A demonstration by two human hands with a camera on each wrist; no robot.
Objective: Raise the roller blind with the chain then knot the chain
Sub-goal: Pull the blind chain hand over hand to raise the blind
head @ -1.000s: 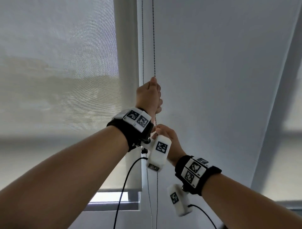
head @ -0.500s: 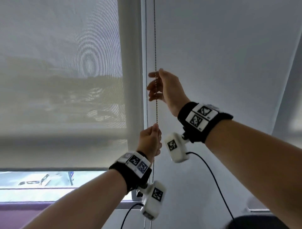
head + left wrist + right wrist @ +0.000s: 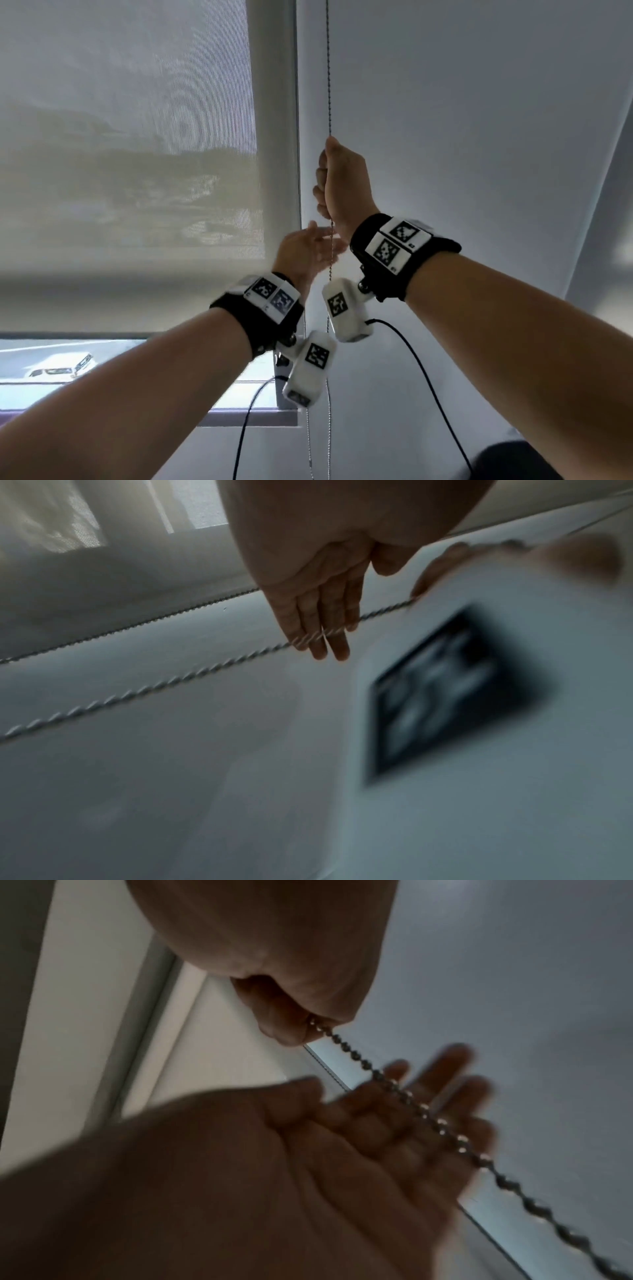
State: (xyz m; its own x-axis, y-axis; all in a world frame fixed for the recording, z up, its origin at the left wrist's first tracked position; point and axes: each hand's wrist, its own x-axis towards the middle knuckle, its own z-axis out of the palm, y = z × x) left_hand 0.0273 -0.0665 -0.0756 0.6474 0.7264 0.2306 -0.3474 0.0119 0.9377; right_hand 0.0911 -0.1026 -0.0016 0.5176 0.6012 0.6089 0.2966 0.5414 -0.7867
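The metal bead chain hangs in two strands beside the window frame. My right hand grips the front strand high up; in the right wrist view its thumb and fingers pinch the beads. Just below, my left hand is open with straight fingers, and the chain runs across them without being held. The translucent roller blind covers most of the window, with its bottom bar above a strip of bare glass.
The white window frame stands just left of the chain, and a plain grey wall fills the right. Through the glass below the blind a white car shows. Black cables hang from the wrist cameras.
My right hand has closed on the chain and come down with it. My left hand has let go, opened and moved up towards the right hand.
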